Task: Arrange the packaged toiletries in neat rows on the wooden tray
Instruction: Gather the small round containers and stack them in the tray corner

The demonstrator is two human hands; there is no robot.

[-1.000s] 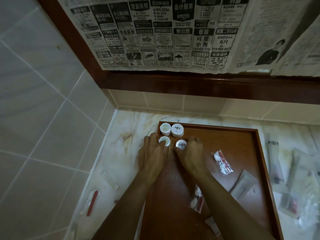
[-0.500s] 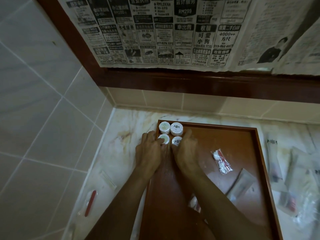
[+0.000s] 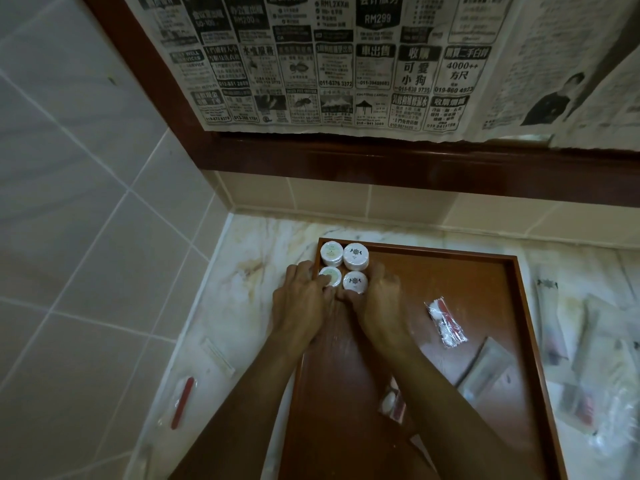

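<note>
A dark wooden tray [image 3: 485,271] lies on a marble counter. Four round white soap packets sit two by two in its far left corner. The back pair [image 3: 344,254] stands against the rim. My left hand [image 3: 301,306] rests its fingertips on the front left packet [image 3: 331,277]. My right hand [image 3: 381,299] cups the front right packet [image 3: 355,281] from the right side. A clear packet with red and white contents [image 3: 446,322], a flat sachet [image 3: 485,368] and another small packet [image 3: 393,403] lie loose on the tray.
On the counter left of the tray lie a red nail file in plastic [image 3: 181,401] and a thin white packet [image 3: 218,355]. Several wrapped toiletries [image 3: 595,358] lie right of the tray. Tiled walls close the left and back, with newspaper [image 3: 346,64] hanging above.
Both hands slid the two front packets toward the far corner, closing the gap to the back pair. The four packets now form a tight square.
</note>
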